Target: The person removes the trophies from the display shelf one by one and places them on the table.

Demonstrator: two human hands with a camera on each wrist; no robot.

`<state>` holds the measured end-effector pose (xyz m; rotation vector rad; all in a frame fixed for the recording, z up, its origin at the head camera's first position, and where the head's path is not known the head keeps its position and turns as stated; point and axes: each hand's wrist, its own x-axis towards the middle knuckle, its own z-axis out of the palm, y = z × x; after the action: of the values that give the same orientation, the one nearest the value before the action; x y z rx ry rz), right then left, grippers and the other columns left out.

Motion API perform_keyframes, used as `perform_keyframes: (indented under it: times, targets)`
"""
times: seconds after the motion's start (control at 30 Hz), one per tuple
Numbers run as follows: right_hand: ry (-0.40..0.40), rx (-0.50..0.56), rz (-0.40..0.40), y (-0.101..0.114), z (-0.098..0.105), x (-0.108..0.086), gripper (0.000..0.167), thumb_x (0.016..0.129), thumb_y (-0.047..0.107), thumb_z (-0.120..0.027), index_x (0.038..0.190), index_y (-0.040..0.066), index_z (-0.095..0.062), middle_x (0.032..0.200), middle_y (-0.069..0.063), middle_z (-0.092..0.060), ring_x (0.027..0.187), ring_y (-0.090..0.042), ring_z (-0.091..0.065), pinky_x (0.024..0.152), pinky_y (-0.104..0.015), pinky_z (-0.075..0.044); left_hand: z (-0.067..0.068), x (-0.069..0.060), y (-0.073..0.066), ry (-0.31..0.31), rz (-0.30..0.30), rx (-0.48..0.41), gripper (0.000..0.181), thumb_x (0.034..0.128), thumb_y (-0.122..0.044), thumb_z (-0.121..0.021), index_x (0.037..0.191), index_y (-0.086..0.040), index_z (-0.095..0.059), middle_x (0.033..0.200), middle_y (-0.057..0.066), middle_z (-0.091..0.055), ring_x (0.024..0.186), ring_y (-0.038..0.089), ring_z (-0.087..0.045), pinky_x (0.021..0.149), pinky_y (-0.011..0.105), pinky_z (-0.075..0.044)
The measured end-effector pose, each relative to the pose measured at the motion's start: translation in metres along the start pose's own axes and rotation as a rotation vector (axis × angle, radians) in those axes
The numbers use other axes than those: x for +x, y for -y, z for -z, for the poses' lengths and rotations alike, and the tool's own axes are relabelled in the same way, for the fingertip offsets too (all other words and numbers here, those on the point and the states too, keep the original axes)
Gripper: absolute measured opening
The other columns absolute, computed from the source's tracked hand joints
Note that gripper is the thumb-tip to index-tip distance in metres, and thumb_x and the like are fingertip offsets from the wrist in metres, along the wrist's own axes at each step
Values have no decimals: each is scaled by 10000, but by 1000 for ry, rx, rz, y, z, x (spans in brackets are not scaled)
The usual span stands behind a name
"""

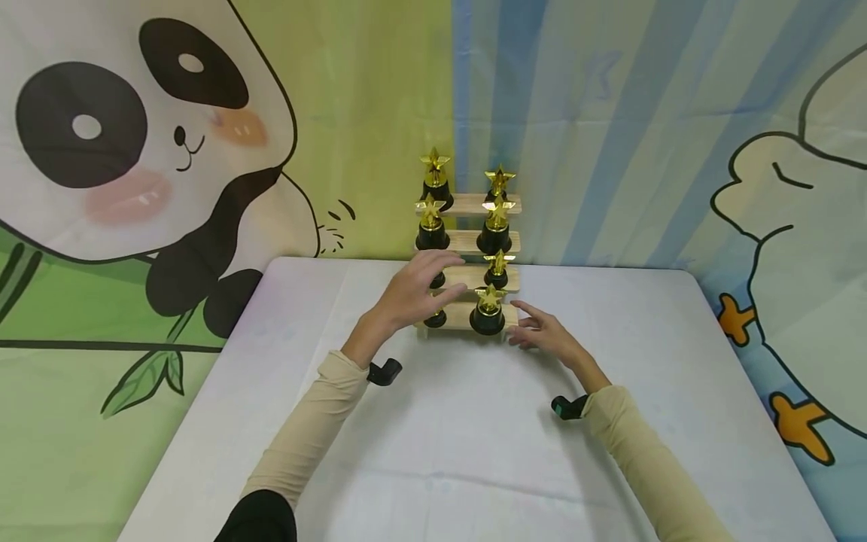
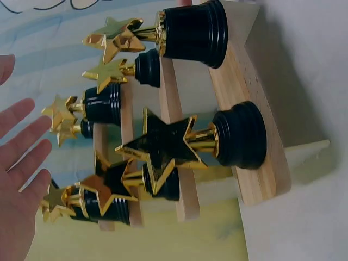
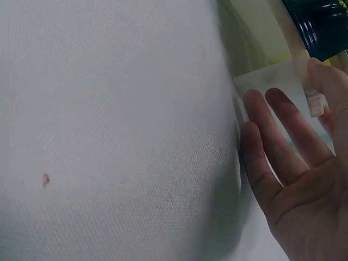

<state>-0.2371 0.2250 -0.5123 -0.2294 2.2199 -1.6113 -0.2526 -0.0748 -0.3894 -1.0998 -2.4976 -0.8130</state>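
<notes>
A stepped wooden rack (image 1: 462, 316) carries gold star trophies with black bases, in two columns over its steps. My left hand (image 1: 415, 290) hovers at the rack's left side with fingers extended, covering part of the lower left trophies in the head view. The left wrist view shows this hand (image 2: 22, 163) apart from the nearby trophies, including the lowest left trophy (image 2: 239, 136). At the right end of the lowest step, my right hand (image 1: 545, 336) has its fingers loosely bent beside the lowest right trophy (image 1: 488, 320). Its thumb (image 3: 326, 76) lies close to the step's end; contact is unclear.
The rack stands at the back of a white-covered table (image 1: 447, 444). Behind it hangs a printed curtain (image 1: 379, 150) with a panda on the left. Each wrist wears a black camera mount, such as the left mount (image 1: 386, 372).
</notes>
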Motion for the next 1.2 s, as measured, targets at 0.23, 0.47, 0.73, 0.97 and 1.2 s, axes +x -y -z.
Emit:
perform_keyframes:
  times: [0.23,0.47,0.73,0.97,1.2]
  targets:
    - [4,-2,4,1,1,-1,689,950,276,-631,1538,209,-278,1248,-287,-604,1025,-339,-692,837,-398,-576,-12,13,-6,133,10,18,465,940,-444,-599,1304,-155,-594,1361,11,-577,1340,188,-462,1120,391,-392]
    - [8,-5,18,0,0,-1,680,958,253,-619,1540,185,-272,1239,-292,-608,1022,-353,-691,833,-404,-580,-26,22,-11,194,7,-73,481,950,-414,-599,1321,-109,-574,1344,34,-591,1284,202,-513,1074,400,-434]
    - [10,-7,34,-2,0,1,678,955,268,-623,1535,179,-284,1216,-286,-625,1009,-360,-694,838,-428,-577,-42,27,-17,238,15,-87,473,960,-384,-593,1328,-90,-560,1333,44,-599,1252,179,-549,1050,347,-461]
    - [10,-15,39,-2,0,1,676,950,269,-630,1530,181,-295,1192,-287,-639,1008,-359,-694,836,-419,-579,-47,28,-20,240,50,-67,466,969,-355,-586,1340,-75,-545,1345,56,-593,1234,178,-567,1025,334,-483]
    - [9,-25,39,0,0,0,679,958,260,-619,1536,161,-277,1186,-279,-646,1007,-350,-696,838,-419,-578,-52,29,-18,234,66,-62,433,950,-305,-629,1314,-77,-572,1278,54,-639,1048,141,-649,885,291,-548]
